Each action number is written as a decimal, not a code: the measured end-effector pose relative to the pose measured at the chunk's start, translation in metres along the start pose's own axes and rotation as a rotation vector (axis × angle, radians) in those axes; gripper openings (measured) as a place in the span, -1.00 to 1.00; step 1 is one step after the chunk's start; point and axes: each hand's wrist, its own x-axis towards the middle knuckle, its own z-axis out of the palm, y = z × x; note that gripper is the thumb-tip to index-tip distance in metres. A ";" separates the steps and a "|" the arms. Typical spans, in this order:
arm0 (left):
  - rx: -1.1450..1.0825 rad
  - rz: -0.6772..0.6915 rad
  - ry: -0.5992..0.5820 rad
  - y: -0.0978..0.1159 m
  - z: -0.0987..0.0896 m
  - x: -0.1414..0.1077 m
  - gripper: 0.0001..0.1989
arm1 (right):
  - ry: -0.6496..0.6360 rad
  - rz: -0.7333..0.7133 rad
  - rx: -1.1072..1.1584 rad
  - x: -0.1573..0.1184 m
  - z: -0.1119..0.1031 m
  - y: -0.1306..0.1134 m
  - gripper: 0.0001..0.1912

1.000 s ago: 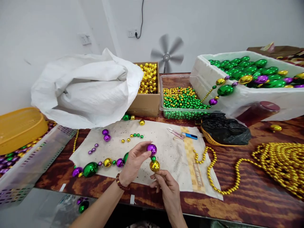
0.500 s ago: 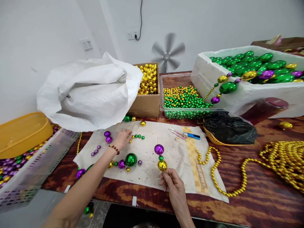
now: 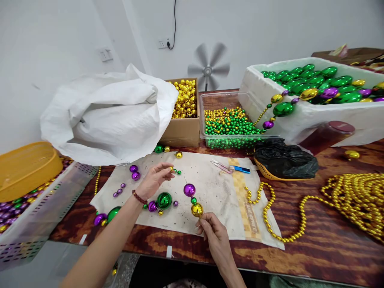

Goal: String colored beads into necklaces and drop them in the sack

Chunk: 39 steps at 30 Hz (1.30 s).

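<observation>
Between the fingertips of my left hand (image 3: 154,180) is a small gold bead (image 3: 172,169), lifted just off the cloth beside small green beads (image 3: 179,172). My right hand (image 3: 213,229) pinches the lower end of a beaded string, right under its large gold bead (image 3: 197,210). Above that bead sit a small green bead (image 3: 193,200) and a large purple bead (image 3: 189,190), with a thin bare end poking out at the top. A cluster with a big green bead (image 3: 164,200) lies on the cloth (image 3: 207,160) between my hands, partly hidden by my left forearm.
Scissors (image 3: 221,166) and a blue-handled tool (image 3: 240,169) lie on the cloth. Behind stand a cardboard box (image 3: 183,130), a clear bead bin (image 3: 220,96) and a foam box (image 3: 270,116). A gold bead chain (image 3: 303,216) spreads at right; a white sack (image 3: 120,120) bulges at left.
My left hand has taken the small gold bead and moved slightly right with it. My right hand and its beaded string have shifted a little left.
</observation>
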 end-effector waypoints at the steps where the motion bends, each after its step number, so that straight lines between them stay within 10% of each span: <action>1: -0.119 -0.027 -0.056 0.003 0.008 -0.008 -0.72 | -0.015 -0.007 -0.014 -0.001 0.000 -0.002 -0.65; 8: -0.369 -0.070 -0.174 0.009 0.042 -0.032 -0.76 | -0.038 -0.020 -0.071 -0.010 -0.003 -0.015 -0.66; 29: -0.251 -0.014 -0.115 0.008 0.050 -0.036 -0.71 | -0.002 0.082 0.103 -0.007 0.003 -0.017 -0.58; 39: -0.405 -0.031 -0.039 -0.024 0.123 -0.039 -0.61 | 0.081 0.143 0.163 -0.002 0.015 -0.009 -0.51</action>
